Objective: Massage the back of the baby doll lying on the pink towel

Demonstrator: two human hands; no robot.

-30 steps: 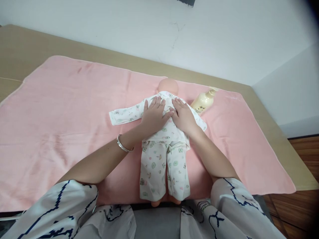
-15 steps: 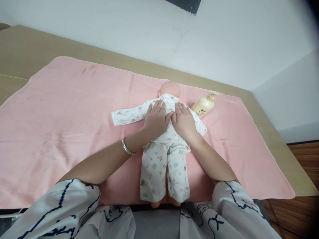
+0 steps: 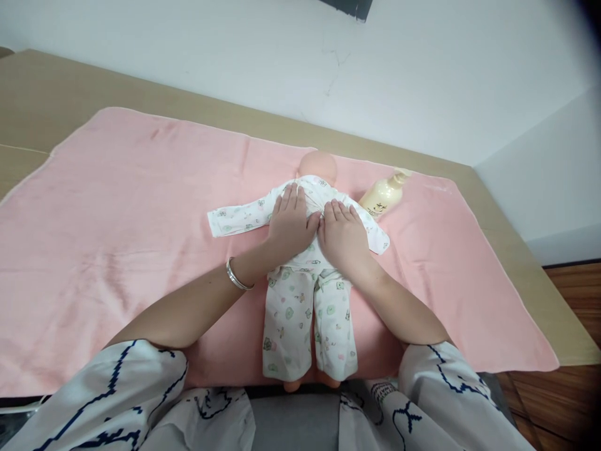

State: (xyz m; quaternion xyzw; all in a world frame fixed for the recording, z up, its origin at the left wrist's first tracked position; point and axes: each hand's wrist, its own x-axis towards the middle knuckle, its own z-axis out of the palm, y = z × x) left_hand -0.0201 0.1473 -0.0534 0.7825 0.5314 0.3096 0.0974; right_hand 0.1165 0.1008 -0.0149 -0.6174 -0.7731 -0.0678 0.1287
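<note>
Below a white wall (image 3: pixel 263 62), a tan table (image 3: pixel 178 103) is stretching across our view, and a pink blanket (image 3: pixel 141 188) is covering much of it. On the blanket, in front of us, a doll (image 3: pixel 310 250) is lying with its head (image 3: pixel 318 164) pointing away and its feet (image 3: pixel 292 386) toward us, wearing a patterned shirt (image 3: pixel 312 186) and matching trousers (image 3: pixel 288 319). We are resting our left hand (image 3: pixel 291 222) and our right hand (image 3: pixel 345 238) flat on the shirt, fingers straight, thumbs side by side; neither hand is gripping anything. Just beyond the right hand, a cream pump bottle (image 3: pixel 382 196) is sitting on the blanket beside the sleeve (image 3: pixel 378 239). Around our left wrist (image 3: pixel 253 263), a silver bracelet (image 3: pixel 233 279) is hanging.
</note>
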